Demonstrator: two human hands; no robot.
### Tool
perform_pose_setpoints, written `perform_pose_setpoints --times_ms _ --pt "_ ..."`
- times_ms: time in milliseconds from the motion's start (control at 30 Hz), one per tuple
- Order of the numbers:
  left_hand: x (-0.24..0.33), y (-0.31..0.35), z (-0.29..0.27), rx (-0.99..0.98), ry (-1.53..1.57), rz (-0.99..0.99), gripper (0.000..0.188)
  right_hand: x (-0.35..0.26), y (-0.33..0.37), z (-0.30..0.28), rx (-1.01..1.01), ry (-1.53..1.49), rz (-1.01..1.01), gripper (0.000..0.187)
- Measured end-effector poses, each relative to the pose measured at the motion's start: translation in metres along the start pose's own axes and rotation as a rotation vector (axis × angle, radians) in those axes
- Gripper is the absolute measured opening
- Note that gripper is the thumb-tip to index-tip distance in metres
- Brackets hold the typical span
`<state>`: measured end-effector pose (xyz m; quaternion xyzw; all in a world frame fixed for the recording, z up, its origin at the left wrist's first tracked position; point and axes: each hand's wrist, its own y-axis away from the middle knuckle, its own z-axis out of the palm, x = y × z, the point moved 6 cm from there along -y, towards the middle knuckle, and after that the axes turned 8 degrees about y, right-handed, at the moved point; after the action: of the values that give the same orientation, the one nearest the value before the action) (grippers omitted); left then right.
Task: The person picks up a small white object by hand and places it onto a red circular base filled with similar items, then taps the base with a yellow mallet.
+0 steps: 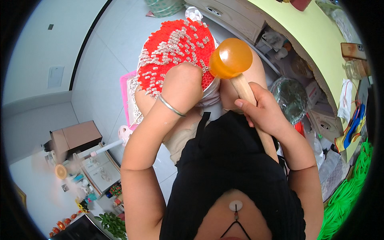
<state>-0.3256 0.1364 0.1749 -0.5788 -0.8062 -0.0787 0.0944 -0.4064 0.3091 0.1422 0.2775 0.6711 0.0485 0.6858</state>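
Observation:
A round bundle of red tubes [200, 48] rests at my lap, with many short whitish tube pieces [172, 44] standing up out of it. My left hand [183, 78] is closed in a fist over the near side of the bundle; whatever its fingers pinch is hidden beneath the hand. In my right hand [264, 106] is a mallet [231, 58] with a translucent amber head and a pale wooden handle. Its fingers wrap round the handle, and the head hangs just right of the bundle, close to its edge.
Left of the bundle a pink basket [127, 102] holds more whitish pieces. A plastic-lined bin [289, 100] stands right of my right hand. Above it curves a yellow-green tabletop [308, 38] with a phone [353, 51] and a jar. Bright green tubing [348, 204] lies at lower right.

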Motion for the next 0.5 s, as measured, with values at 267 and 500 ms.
perform_pose_setpoints --times_ms 267,500 --pt "-0.018 0.012 -0.003 0.118 0.241 0.014 0.013 -0.007 0.003 0.007 -0.019 0.01 -0.03 0.025" --pt "-0.06 0.049 -0.018 0.327 0.656 -0.31 0.017 -0.045 0.012 0.015 -0.042 0.225 -0.127 0.03"
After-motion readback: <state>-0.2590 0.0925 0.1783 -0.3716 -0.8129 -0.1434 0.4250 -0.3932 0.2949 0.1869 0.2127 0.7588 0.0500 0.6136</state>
